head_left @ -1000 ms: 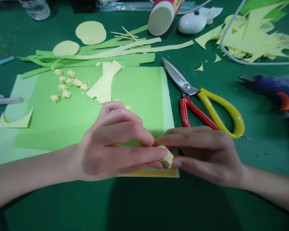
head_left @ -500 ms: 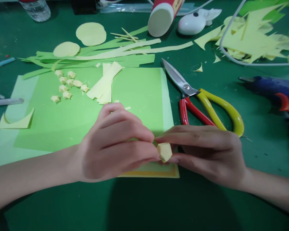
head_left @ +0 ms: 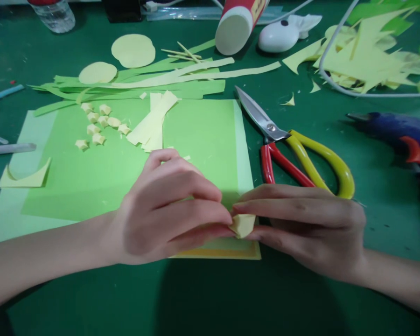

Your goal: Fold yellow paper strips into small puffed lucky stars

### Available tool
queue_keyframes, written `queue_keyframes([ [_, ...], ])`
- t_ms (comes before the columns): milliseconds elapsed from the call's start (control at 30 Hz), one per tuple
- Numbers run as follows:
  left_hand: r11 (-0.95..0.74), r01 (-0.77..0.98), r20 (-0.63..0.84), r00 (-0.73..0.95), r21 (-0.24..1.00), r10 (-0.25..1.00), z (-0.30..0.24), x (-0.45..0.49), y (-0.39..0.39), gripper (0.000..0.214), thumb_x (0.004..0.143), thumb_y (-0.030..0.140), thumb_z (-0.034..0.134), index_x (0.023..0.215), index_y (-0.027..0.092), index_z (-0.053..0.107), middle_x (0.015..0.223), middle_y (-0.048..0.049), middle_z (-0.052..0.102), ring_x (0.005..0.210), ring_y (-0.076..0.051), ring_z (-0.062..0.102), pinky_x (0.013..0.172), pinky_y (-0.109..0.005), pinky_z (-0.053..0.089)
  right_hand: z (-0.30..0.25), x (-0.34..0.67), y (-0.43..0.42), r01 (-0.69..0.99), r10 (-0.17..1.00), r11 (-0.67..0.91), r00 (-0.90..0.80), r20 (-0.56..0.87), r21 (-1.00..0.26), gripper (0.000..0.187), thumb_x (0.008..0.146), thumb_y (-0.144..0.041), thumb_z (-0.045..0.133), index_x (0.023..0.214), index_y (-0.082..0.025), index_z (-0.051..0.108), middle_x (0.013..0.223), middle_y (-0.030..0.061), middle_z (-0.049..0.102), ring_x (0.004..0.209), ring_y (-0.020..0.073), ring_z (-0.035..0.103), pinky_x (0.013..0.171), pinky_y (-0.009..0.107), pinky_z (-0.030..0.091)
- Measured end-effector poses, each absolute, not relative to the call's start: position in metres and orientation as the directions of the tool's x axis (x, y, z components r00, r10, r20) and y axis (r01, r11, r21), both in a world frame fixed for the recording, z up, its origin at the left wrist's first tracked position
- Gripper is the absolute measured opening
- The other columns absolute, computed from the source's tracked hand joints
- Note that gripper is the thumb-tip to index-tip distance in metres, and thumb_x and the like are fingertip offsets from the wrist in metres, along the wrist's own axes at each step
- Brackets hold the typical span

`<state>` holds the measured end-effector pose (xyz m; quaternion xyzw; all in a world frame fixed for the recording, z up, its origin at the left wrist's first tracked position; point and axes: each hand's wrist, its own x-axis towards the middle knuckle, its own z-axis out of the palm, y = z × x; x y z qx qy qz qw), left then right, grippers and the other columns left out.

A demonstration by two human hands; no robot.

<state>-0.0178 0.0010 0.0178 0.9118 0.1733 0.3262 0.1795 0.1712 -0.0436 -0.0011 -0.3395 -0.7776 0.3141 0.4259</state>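
Note:
My left hand (head_left: pixel 168 210) and my right hand (head_left: pixel 304 226) meet fingertip to fingertip over the near edge of a green paper sheet (head_left: pixel 101 168). Both pinch a small folded piece of pale yellow paper (head_left: pixel 243 225) between thumbs and fingers. Several tiny folded yellow paper stars (head_left: pixel 98 123) lie on the sheet's far left part, beside a bundle of pale yellow strips (head_left: pixel 154 120). A yellow sheet's edge (head_left: pixel 227 253) shows under my hands.
Scissors (head_left: pixel 290 149) with red and yellow handles lie right of the sheet. A blue glue gun (head_left: pixel 399 135) is at the far right. Green and yellow strips (head_left: pixel 161 77), yellow discs (head_left: pixel 133 50), a red-and-white tube (head_left: pixel 236 25), yellow scraps (head_left: pixel 364 56) and a white cable lie farther back.
The yellow piece has been turned and pressed between my fingertips. My right hand has shifted slightly to the right; my left fingers have curled a little tighter.

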Motion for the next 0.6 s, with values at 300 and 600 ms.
queue_keyframes([
  [300,-0.702,0.164,0.302,0.818,0.693,0.489,0.003,-0.015,-0.008,0.028,0.086,0.031,0.044,0.066,0.013,0.052,0.059,0.0009,0.055,0.06,-0.011,0.046,0.065,-0.03,0.033,0.001,0.172,-0.047,0.376,0.759,0.644,-0.426,0.493,-0.666,0.011,0.081,-0.011,0.054,0.09,-0.013,0.06,0.079,0.0046,0.067,0.074,0.0065,0.062,0.064,0.011,0.052],
  [600,-0.591,0.178,0.2,0.832,0.787,0.517,0.009,-0.013,-0.011,0.03,0.083,0.02,0.042,0.054,0.013,0.046,0.051,0.002,0.043,0.055,-0.01,0.04,0.062,-0.029,0.031,0.006,0.173,-0.048,0.481,0.709,0.705,-0.493,0.504,-0.522,0.01,0.082,-0.014,0.053,0.091,-0.015,0.059,0.077,0.0045,0.068,0.069,0.0073,0.063,0.057,0.015,0.052],
])
